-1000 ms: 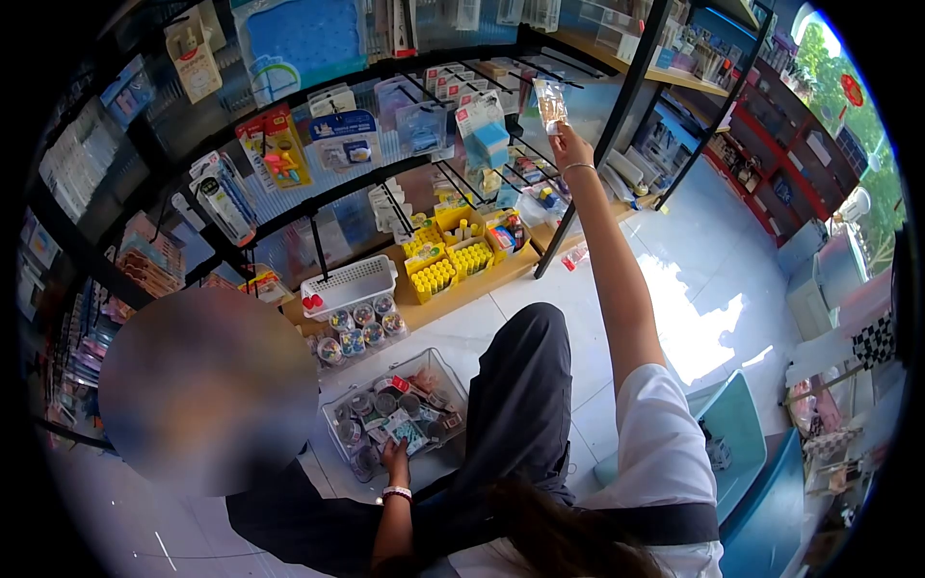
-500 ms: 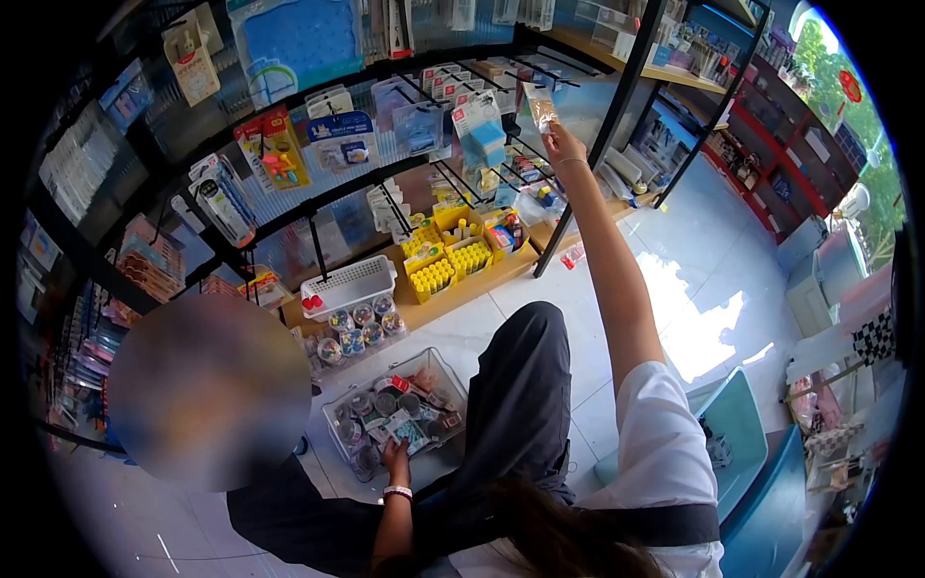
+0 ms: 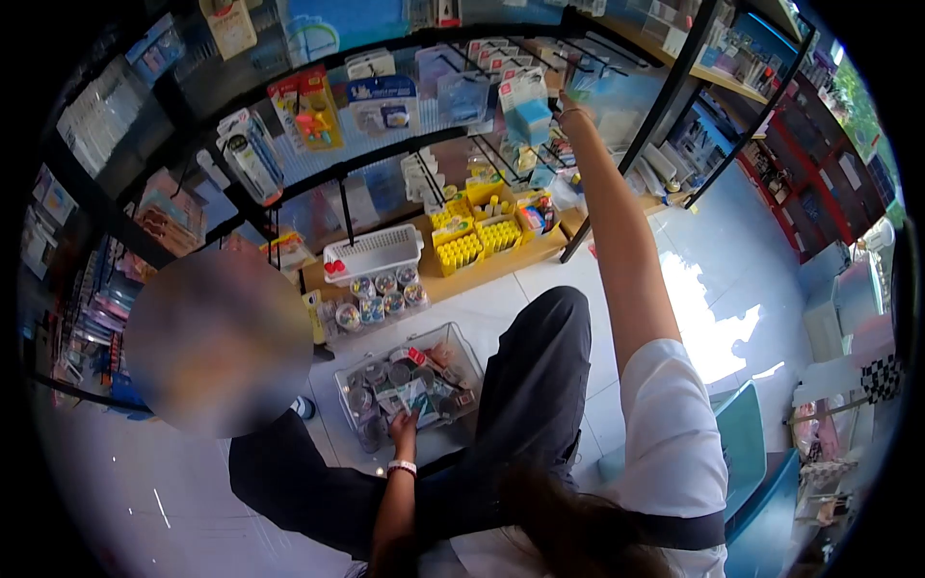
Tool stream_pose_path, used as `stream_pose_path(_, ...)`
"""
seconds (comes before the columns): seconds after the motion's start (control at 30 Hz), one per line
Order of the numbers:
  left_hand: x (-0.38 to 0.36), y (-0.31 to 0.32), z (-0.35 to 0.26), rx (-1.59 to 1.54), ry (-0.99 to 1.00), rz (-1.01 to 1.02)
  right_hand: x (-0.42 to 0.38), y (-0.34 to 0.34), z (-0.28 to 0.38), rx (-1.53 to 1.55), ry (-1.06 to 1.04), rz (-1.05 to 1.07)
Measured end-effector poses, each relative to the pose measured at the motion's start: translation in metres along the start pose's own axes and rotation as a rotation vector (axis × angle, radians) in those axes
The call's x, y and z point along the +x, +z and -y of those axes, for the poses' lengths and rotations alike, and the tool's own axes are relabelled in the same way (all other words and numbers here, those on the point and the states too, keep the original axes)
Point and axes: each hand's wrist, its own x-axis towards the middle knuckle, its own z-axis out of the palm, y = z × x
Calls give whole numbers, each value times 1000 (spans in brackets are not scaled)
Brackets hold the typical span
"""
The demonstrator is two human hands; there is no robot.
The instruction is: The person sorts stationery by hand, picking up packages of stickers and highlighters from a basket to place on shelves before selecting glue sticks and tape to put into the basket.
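Observation:
My right hand (image 3: 574, 114) reaches up to the display rack, beside a hanging card with a light-blue item (image 3: 530, 120). Its fingers look bent together near a hook, but what they hold is blurred and hidden. Down low, my left hand (image 3: 405, 432) is closed on small flat packets (image 3: 416, 397) in white and teal. It rests over a clear plastic bin (image 3: 464, 339) on the floor. Inside the bin lie round clear tubs (image 3: 360, 399) and other packaged goods.
Yellow boxes of tubes (image 3: 498, 233) and a white basket (image 3: 385, 252) stand on the low wooden shelf. Clear round jars (image 3: 372, 309) are stacked in front. A black rack post (image 3: 665, 91) rises near my right arm. Teal bins (image 3: 742, 438) stand at right. A person, blurred, is at left.
My right hand has moved in against the rack; the small brown-and-clear packet it held is no longer plainly visible. My left hand stays at the bin. The view has shifted slightly.

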Motion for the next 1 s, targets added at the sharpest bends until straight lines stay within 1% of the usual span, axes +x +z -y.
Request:
stream_pose_path(0.03,10,-4,16,40,45,-29,14,-9,-11,-318,-91,0)
stream_pose_path(0.07,9,1,10,83,44,-66,-20,-22,-18,-212,-188,-188)
stream_pose_path(0.1,-5,13,-25,96,-3,-72,-14,-27,-41,90,-337,-264)
stream_pose_path(0.13,-10,18,-38,-34,82,14,-114,-57,-29,371,-317,-272)
stream_pose_path(0.17,-23,25,-74,-68,18,51,-129,-77,-59,366,-490,-198)
stream_pose_path(0.2,-24,31,-92,-175,79,126,-136,-95,-83,389,-670,-117)
stream_pose_path(0.27,-35,59,-144,-453,-18,91,-227,-134,-131,257,-801,195)
stream_pose_path(0.3,-38,66,-165,-452,-30,103,-251,-153,-167,123,-732,414)
stream_pose_path(0.33,-40,72,-182,-517,21,182,-293,-164,-189,45,-516,590)
stream_pose_path(0.37,-41,76,-192,-579,73,262,-306,-183,-219,-258,-445,810)
stream_pose_path(0.4,-38,78,-196,-575,70,275,-334,-194,-225,-294,-321,985)
stream_pose_path(0.47,-32,83,-207,-407,155,374,-371,-203,-251,-177,-267,939)
stream_pose_path(0.5,-46,92,-228,-435,138,380,-380,-208,-263,-161,-198,924)
stream_pose_path(0.53,-38,92,-216,-392,140,418,-390,-213,-262,-193,-151,883)
stream_pose_path(0.57,-41,99,-219,-338,145,406,-390,-212,-282,-73,-197,851)
stream_pose_path(0.6,-42,106,-216,-307,223,421,-386,-219,-287,-193,-148,772)
stream_pose_path(0.63,-43,110,-215,-302,246,428,-387,-218,-279,-105,-137,740)
stream_pose_path(0.67,-37,110,-206,-244,240,431,-385,-219,-263,-79,-102,751)
stream_pose_path(0.7,-33,113,-202,-273,246,471,-376,-218,-250,29,-113,765)
stream_pose_path(0.73,-30,113,-198,-293,234,506,-360,-217,-238,37,-233,733)
stream_pose_path(0.8,-24,108,-185,-247,267,486,-315,-214,-199,115,-294,588)
stream_pose_path(0.83,-14,102,-171,-245,291,503,-290,-208,-172,156,-380,504)
stream_pose_path(0.87,-7,94,-154,-120,354,417,-267,-205,-140,193,-458,420)
stream_pose_path(0.9,0,84,-141,1,414,326,-245,-196,-117,311,-447,346)
stream_pose_path(0.93,3,75,-133,8,421,268,-222,-185,-95,429,-435,274)
stream_pose_path(0.97,0,66,-125,16,423,204,-202,-178,-74,453,-440,272)
stream_pose_path(1.0,1,57,-117,15,431,204,-181,-167,-56,474,-443,275)
